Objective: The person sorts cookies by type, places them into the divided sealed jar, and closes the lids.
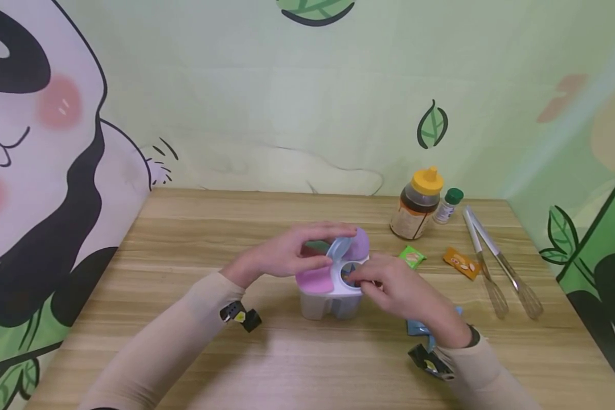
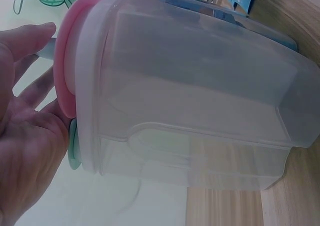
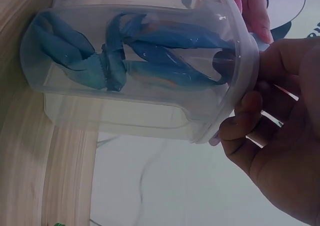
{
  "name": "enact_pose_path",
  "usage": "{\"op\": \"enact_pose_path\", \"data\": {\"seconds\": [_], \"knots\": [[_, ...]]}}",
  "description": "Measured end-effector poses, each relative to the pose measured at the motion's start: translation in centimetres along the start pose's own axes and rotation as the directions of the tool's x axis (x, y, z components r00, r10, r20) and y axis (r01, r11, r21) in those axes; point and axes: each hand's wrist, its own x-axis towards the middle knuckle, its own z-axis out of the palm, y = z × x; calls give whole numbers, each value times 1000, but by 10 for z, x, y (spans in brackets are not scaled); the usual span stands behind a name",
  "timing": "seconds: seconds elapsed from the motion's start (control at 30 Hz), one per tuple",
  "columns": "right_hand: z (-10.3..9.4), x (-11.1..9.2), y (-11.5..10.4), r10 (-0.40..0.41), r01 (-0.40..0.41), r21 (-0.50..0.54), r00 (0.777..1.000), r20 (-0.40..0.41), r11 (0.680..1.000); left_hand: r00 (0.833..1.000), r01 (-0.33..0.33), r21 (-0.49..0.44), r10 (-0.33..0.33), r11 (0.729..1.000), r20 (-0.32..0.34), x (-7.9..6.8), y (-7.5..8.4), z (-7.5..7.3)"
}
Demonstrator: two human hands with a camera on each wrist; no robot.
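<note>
A translucent container (image 1: 312, 306) with a white top and several coloured flip lids stands on the table. My left hand (image 1: 287, 250) holds the raised light-blue lid (image 1: 340, 249), thumb on its near side and fingers along its upper edge. My right hand (image 1: 397, 285) is at the round opening under that lid, fingertips inside, at the upper end of a blue packet (image 3: 175, 60). Through the clear wall in the right wrist view, another crumpled blue packet (image 3: 70, 60) lies deeper in the same compartment. The pink lid (image 1: 315, 281) and purple lid (image 1: 359, 245) are down.
Behind on the right stand a yellow-capped bottle (image 1: 415, 208) and a small green-capped jar (image 1: 447, 206). Green (image 1: 411, 257) and orange (image 1: 461, 263) packets lie nearby, beside two whisk-ended metal utensils (image 1: 507, 273). A blue packet (image 1: 416, 328) lies partly under my right wrist.
</note>
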Motion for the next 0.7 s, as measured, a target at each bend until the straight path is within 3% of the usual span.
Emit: {"op": "enact_pose_path", "data": {"seconds": [0.5,0.7], "knots": [[-8,12,-7,-77,106,-184,984,159,977,1000,-13,11,13,1000,-1,0,-2,0],[-7,11,-5,-85,101,-139,989,120,985,1000,-15,14,15,1000,-1,0,-1,0]]}}
